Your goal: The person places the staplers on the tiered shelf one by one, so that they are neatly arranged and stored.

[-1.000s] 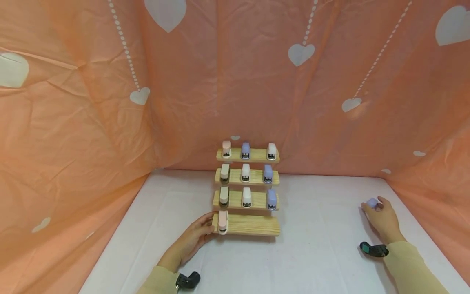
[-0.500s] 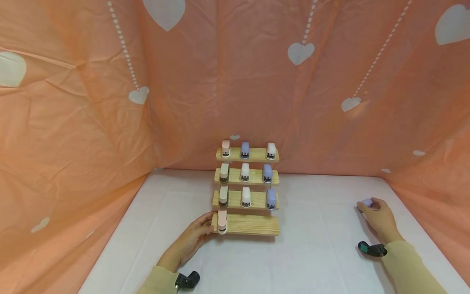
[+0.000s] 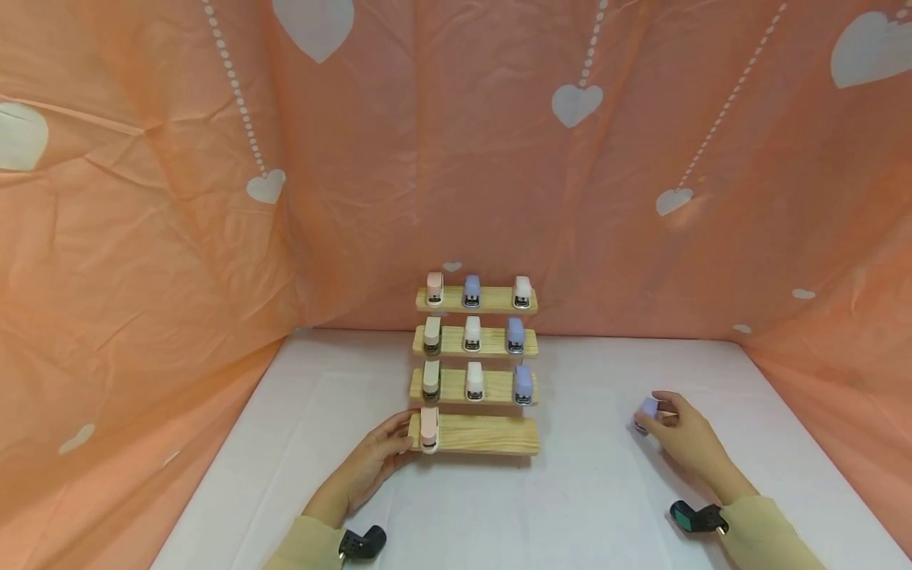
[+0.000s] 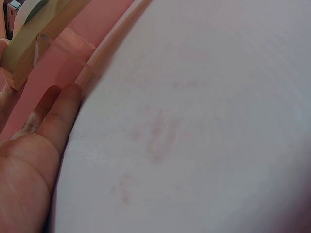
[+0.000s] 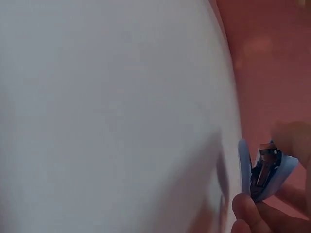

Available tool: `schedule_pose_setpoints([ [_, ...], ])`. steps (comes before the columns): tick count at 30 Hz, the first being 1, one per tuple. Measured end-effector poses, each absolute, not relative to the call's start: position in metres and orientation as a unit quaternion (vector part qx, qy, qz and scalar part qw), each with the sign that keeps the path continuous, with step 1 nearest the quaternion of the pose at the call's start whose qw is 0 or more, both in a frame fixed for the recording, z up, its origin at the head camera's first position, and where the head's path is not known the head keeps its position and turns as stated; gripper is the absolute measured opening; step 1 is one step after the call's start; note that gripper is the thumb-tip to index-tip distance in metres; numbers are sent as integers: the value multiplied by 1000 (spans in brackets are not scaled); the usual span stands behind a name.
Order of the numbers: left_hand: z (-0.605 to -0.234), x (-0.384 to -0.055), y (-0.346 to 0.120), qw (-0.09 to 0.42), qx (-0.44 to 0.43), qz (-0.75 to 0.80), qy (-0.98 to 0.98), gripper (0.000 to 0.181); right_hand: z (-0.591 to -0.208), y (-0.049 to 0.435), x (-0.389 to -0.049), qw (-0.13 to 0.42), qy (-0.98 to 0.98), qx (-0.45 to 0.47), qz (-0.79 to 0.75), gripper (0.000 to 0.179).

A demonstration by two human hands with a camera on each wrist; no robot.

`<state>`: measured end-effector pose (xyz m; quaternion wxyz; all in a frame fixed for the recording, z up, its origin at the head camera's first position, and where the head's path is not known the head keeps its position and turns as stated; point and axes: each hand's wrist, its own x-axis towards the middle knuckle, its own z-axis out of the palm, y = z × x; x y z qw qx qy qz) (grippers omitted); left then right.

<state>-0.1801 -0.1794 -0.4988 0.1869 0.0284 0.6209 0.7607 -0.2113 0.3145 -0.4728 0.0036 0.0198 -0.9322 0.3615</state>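
Observation:
In the head view, my right hand [image 3: 687,439] pinches a small purple stapler [image 3: 647,413] above the table's right side. The right wrist view shows this stapler [image 5: 267,172] side-on, its dark metal inside visible between thumb and fingers. My left hand [image 3: 374,455] holds the left end of the lowest board of a tiered wooden display rack [image 3: 492,435]. Close by, a pink stapler [image 3: 429,429] sits at that board's left end. In the left wrist view, fingers of the left hand [image 4: 29,165] reach to the wooden board's edge [image 4: 22,58], with other fingers extended below it.
Higher boards carry rows of mini staplers, among them a beige stapler [image 3: 431,380], a white stapler [image 3: 474,381] and another purple stapler [image 3: 523,384]. A white cloth covers the table [image 3: 584,507]. Orange curtain [image 3: 484,158] with white hearts stands behind and at both sides.
My right hand has carried the purple stapler leftward, from the table's far right toward the rack. The left hand stays at the lowest board.

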Motion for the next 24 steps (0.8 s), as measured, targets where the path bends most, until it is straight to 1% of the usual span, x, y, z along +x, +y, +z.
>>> schedule_pose_setpoints([
  [2, -499, -180, -179, 187, 28, 761, 621, 63, -471, 301, -206, 18, -933, 40, 358, 73],
  [9, -498, -180, -180, 186, 32, 761, 621, 62, -462, 257, -185, 45, -921, 97, 375, 62],
  [15, -497, -179, -180, 191, 36, 759, 621, 62, -457, 229, -172, 70, -904, 137, 399, 52],
  [24, -496, -179, -181, 196, 40, 758, 621, 62, -453, 201, -160, 79, -891, 179, 411, 44],
])
